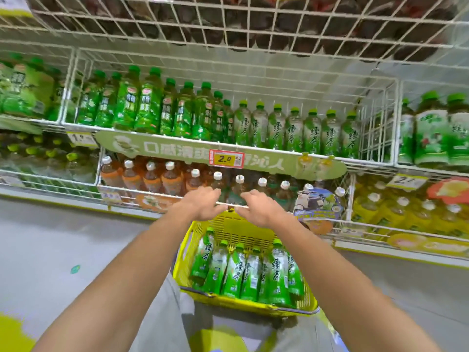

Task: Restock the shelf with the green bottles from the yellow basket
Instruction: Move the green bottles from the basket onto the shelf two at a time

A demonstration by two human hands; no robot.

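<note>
Here, a person stood facing a supermarket drinks aisle, both bare arms stretched forward. The left hand (200, 203) and the right hand (258, 207) hovered close together over the far rim of a yellow basket (187, 240), fingers loosely curled and holding nothing. They were level with the white wire rail of a lower shelf of brown tea bottles (152, 176). The basket sat low in front of the person and held about seven green bottles (236, 273) leaning upright. Higher up, a row of matching green tea bottles (294, 128) lined the wire shelf (378, 118), with open space behind them. It seemed no bottle was yet picked. The next move likely called for reaching down, grasping one, then lifting it up to that row.
</note>
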